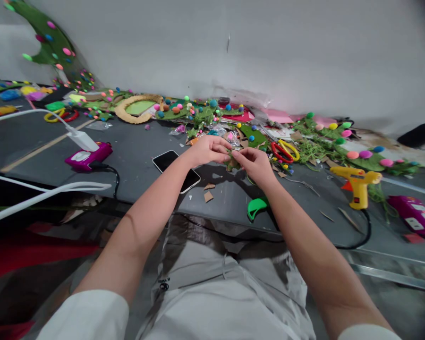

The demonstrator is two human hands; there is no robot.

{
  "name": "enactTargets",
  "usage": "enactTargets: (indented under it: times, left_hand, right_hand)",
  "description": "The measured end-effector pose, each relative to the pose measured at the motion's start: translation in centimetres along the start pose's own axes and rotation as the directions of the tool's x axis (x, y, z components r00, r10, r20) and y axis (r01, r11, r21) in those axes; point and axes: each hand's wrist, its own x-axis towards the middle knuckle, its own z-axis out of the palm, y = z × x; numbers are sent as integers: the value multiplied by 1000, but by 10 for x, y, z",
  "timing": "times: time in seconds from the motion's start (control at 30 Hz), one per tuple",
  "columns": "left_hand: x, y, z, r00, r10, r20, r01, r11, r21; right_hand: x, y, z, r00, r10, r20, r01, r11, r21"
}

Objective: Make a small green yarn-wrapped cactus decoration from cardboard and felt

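Note:
My left hand (209,151) and my right hand (256,164) meet above the middle of the grey table. Between their fingertips is a small green-and-brown piece (233,164), mostly covered by the fingers, so its exact kind does not show. Both hands pinch it. A phone (167,160) lies dark-screened under my left forearm. Just in front of my right wrist rests a bright green curved plastic handle (257,207), partly hidden by the arm. Scissors with red and yellow handles (285,151) lie beyond my right hand.
A yellow glue gun (357,182) stands at the right, its black cord running over the table edge. Purple power sockets (88,156) sit left, another purple socket (415,216) far right. Green felt pieces with pompoms (201,113) line the wall. Cardboard scraps (208,195) lie near me.

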Motion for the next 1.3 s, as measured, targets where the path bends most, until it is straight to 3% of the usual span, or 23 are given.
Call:
enactTargets:
  times: [0.97, 1.3]
  left_hand:
    - [0, 0, 3, 1000, -19, 14, 19, 1000, -18]
    - [1, 2, 0, 1000, -30, -9, 30, 999, 16]
  right_hand:
    - [2, 5, 1, 1000, -13, 18, 13, 1000, 10]
    - [5, 6, -1, 994, 108, -4, -106, 982, 158]
